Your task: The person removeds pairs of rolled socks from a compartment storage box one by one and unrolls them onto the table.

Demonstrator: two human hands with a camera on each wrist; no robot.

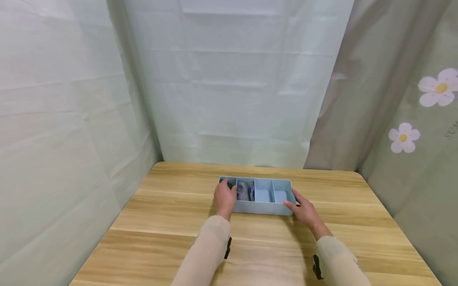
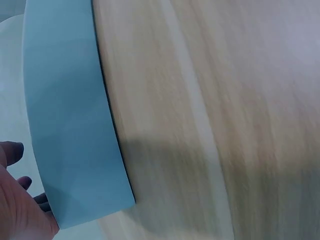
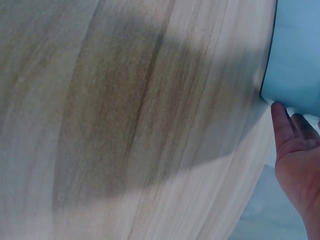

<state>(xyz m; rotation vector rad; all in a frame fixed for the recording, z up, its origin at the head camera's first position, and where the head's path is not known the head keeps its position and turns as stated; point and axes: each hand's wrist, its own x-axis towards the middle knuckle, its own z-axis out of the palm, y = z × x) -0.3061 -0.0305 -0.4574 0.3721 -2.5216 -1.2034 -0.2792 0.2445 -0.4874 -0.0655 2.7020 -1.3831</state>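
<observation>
A light blue divided storage box [image 1: 263, 207] sits on the wooden table. My left hand [image 1: 225, 197] is over its left end, fingertips reaching into the leftmost compartment beside a dark green item [image 1: 230, 184]. The hand partly covers that item, and I cannot tell whether the fingers grip it. Next to it, the second compartment holds a grey rolled cloth bundle [image 1: 243, 191] and a narrow white-and-dark folded piece [image 1: 251, 192]. My right hand [image 1: 306, 211] holds the box's right front corner, thumb at the front rim and fingers against the end wall [image 3: 295, 55].
The two right compartments [image 1: 263, 193] show bare blue floors. Wooden tabletop [image 1: 264, 246] surrounds the box. Pale sheets [image 1: 232, 99] hang behind and to the left, and a sheet with white flowers [image 1: 403, 138] hangs on the right.
</observation>
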